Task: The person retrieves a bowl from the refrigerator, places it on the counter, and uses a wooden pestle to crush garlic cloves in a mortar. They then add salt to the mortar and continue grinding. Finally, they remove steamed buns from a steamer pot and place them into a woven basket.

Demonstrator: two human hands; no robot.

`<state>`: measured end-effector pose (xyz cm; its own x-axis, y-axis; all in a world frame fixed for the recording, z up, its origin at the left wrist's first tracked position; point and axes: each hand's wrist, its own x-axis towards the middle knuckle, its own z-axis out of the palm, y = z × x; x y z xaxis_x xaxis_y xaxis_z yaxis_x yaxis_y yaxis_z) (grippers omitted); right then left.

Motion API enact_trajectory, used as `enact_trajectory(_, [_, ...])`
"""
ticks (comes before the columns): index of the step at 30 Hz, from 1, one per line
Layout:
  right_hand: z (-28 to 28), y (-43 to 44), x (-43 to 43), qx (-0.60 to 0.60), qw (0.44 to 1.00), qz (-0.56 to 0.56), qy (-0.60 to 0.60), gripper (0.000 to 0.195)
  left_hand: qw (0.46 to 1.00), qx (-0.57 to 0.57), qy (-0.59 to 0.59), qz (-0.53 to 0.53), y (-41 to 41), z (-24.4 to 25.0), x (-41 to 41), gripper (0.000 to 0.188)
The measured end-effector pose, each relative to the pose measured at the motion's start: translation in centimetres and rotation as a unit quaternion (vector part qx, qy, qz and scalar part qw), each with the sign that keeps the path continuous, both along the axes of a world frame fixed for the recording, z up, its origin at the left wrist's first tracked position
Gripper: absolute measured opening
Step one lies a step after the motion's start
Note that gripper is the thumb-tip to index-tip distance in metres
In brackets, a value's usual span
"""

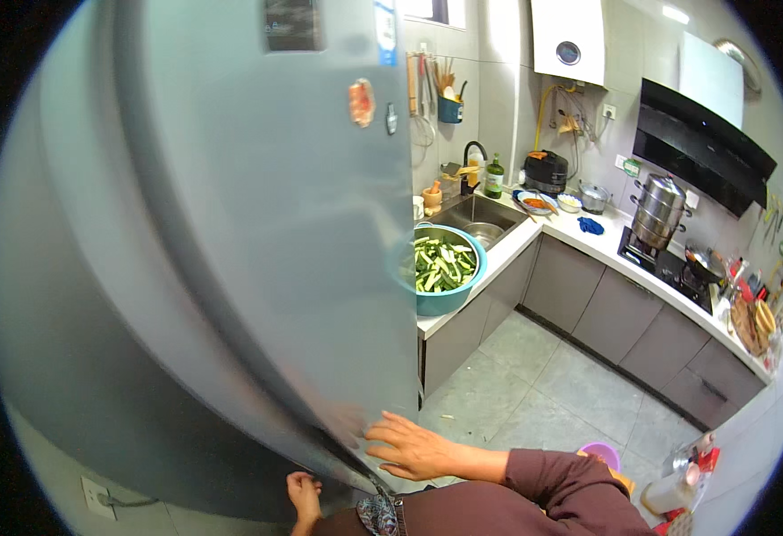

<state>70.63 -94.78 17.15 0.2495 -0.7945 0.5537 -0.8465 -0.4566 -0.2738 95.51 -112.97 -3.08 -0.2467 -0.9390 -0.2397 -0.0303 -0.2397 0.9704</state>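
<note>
A tall grey double-door refrigerator [277, 221] fills the left half of the view, close in front of me. My right hand [410, 447] is by the lower part of its right door, fingers apart and holding nothing. Whether the fingertips touch the door is hard to tell; a faint reflection of the hand shows on it. Lower and to the left, my left hand [305, 494] is near the bottom of the left door with its fingers curled. What those fingers hold, if anything, is hidden.
Beyond the refrigerator's edge, a teal basin [441, 303] of cut green vegetables [441, 264] stands by the sink [492, 218]. A steamer pot [659, 214] and a wok [705, 261] sit on the stove. On the floor at right are a purple bucket [600, 455] and a jug [666, 492].
</note>
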Motion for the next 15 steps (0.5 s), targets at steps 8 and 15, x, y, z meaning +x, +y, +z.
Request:
enact_trajectory(8, [-1.5, -9.5, -0.5, 0.066, 0.997, 0.009, 0.047, 0.066, 0.995, 0.028, -0.028, -0.095, -0.2, -3.0, -1.1, 0.008])
enact_trajectory(15, [-2.2, -14.1, -1.1, 0.111, 0.981, -0.035, 0.155, 0.072, 0.99, -0.01, -0.014, -0.143, -0.6, -1.5, -3.2, 0.011])
